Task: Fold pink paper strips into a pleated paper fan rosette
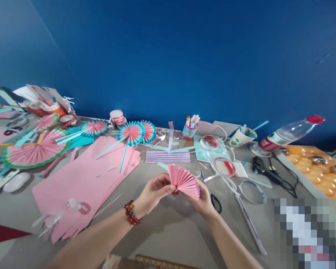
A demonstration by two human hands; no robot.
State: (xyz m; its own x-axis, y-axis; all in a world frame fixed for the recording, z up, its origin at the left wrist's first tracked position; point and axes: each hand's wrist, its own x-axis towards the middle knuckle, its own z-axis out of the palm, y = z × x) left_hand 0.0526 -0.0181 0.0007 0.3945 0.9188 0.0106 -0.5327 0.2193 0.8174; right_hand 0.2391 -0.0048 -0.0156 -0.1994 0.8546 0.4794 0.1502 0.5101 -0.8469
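A pleated pink paper fan (pixel 184 181), spread in a wedge, is held above the table between both hands. My left hand (pixel 158 189), with a red bead bracelet at the wrist, pinches the fan's gathered end between thumb and fingers. At the fan's right edge, my right hand (pixel 204 198) grips the outer pleats; its fingers are partly hidden behind the paper. Just beyond lies a folded strip of lilac paper (pixel 168 157). Black-handled scissors (pixel 216 203) lie close to my right hand, partly covered by it.
Pink paper sheets (pixel 81 179) are stacked at left, with finished paper fans (pixel 131 133) behind them. Rolls of tape (pixel 224 166), a pen cup (pixel 189 129), a paper cup (pixel 242 137), a plastic bottle (pixel 289 135) and a lilac cutter knife (pixel 250 224) stand or lie to the right.
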